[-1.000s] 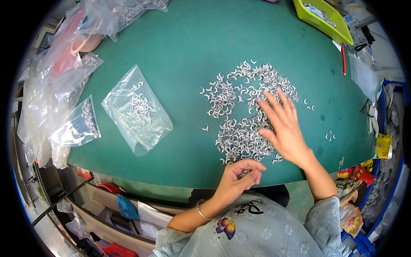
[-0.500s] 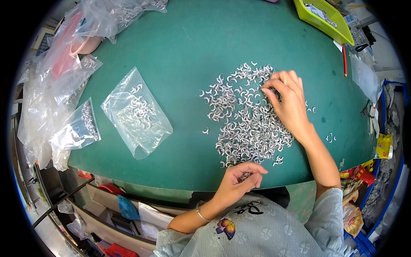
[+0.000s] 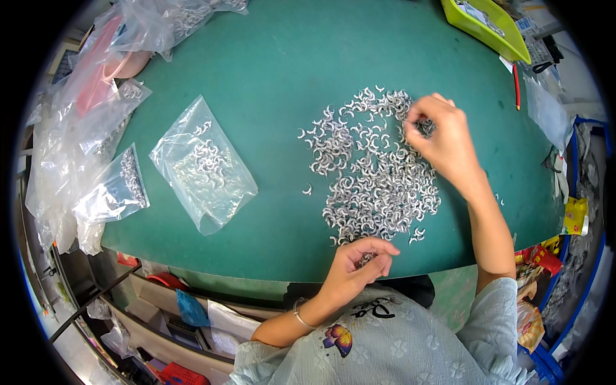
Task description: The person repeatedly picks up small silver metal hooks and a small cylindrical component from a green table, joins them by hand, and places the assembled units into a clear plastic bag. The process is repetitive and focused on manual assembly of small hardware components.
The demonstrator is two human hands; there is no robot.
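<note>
A spread pile of small silver crescent-shaped metal pieces (image 3: 372, 186) lies on the green table (image 3: 276, 83). My left hand (image 3: 362, 266) is cupped at the table's near edge, its fingers curled round several of these pieces, which show between thumb and fingers. Over the far right side of the pile is my right hand (image 3: 443, 131), thumb and fingers curled together. Dark crescent pieces show inside that curl; whether they are gripped or lie beneath is unclear. To the left lies a clear plastic bag (image 3: 205, 167) with more crescents inside.
Clear bags of metal pieces (image 3: 115, 186) crowd the left edge, by a pink bowl (image 3: 131, 64). A lime-green basket (image 3: 491, 35) stands at the far right, near a red pencil (image 3: 516, 86). One stray crescent (image 3: 307, 190) lies left of the pile.
My right hand has turned and curled more tightly, shifting slightly right and away from me. My left hand has barely moved.
</note>
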